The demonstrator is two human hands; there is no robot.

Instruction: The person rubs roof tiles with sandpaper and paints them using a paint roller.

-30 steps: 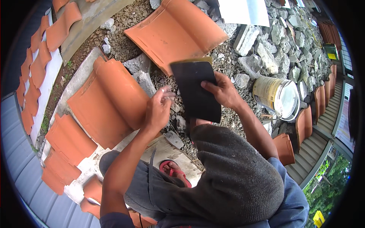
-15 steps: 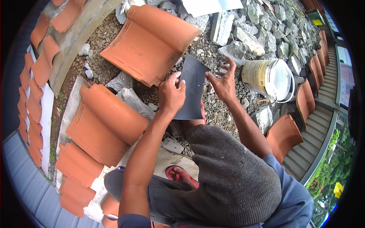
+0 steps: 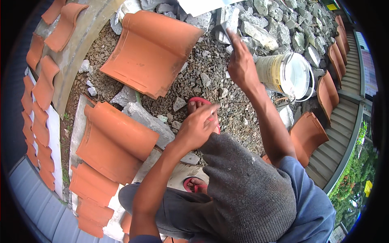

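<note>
Above rubble (image 3: 259, 34), a dark sheet (image 3: 225, 30) pinched by the right hand (image 3: 243, 67) could be dropped if loosened; the half-open left hand (image 3: 197, 126) seems empty.

At the fingertips of the right hand (image 3: 243, 67), a flat piece (image 3: 224, 27); just right of that hand, the bucket (image 3: 272, 73), with rubble (image 3: 279, 30) ahead and a sheet (image 3: 202, 6) ahead to the left. Below the left hand (image 3: 196, 125) and partly beyond it, a sandalled foot (image 3: 194, 106) on gravel (image 3: 202, 69); left of the same hand, a roof tile (image 3: 115, 139), with a second tile (image 3: 150, 52) farther ahead. Behind the right hand and to its right, beside the forearm (image 3: 272, 117), a third tile (image 3: 308, 137).
</note>
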